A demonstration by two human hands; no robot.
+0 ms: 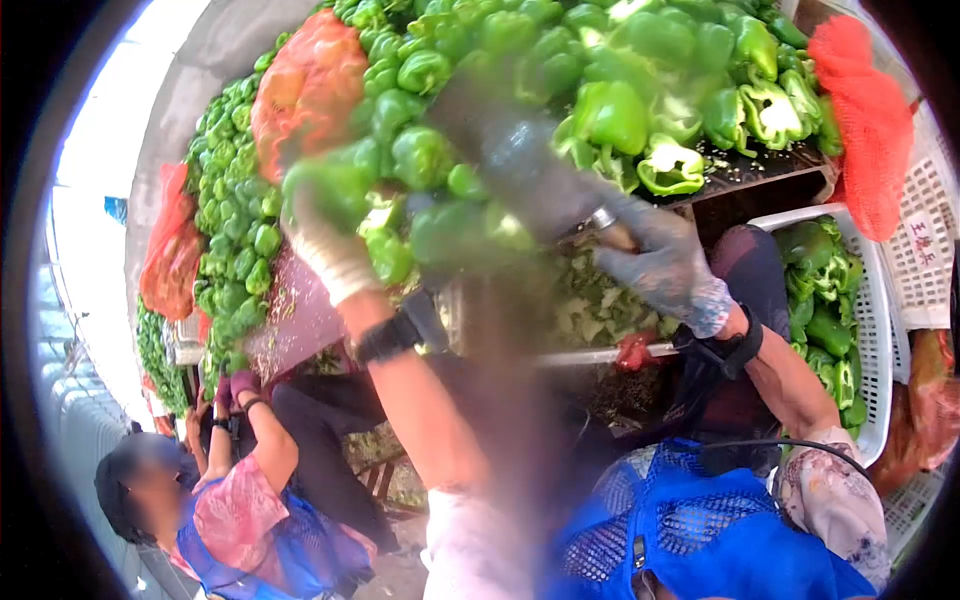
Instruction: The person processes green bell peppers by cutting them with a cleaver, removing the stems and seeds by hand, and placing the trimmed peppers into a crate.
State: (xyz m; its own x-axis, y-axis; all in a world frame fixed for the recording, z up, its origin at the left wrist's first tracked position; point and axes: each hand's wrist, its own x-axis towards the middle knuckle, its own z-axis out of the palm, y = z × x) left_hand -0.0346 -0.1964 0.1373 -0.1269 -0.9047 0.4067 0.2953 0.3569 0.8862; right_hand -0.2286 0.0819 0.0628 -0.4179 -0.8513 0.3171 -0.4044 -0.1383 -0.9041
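My left hand (pixel 325 240), in a pale glove with a dark band at the wrist, is closed round a green pepper (pixel 330 187) at the left of the pile. My right hand (pixel 655 255), in a grey-blue glove, grips the handle of a broad cleaver (pixel 510 140). The cleaver's blade is blurred and points up and left over the peppers. Cut pepper halves (pixel 672 166) with pale insides lie on the dark board above my right hand. Whole green peppers (pixel 424 72) are heaped behind the blade.
A white basket (pixel 877 350) of peppers stands at the right. Red mesh sacks (pixel 862 125) lie at both sides. Below the board is a container of pepper scraps (pixel 595 305). At the lower left, a co-worker (pixel 235 500) in a blue vest sits with gloved hands near peppers.
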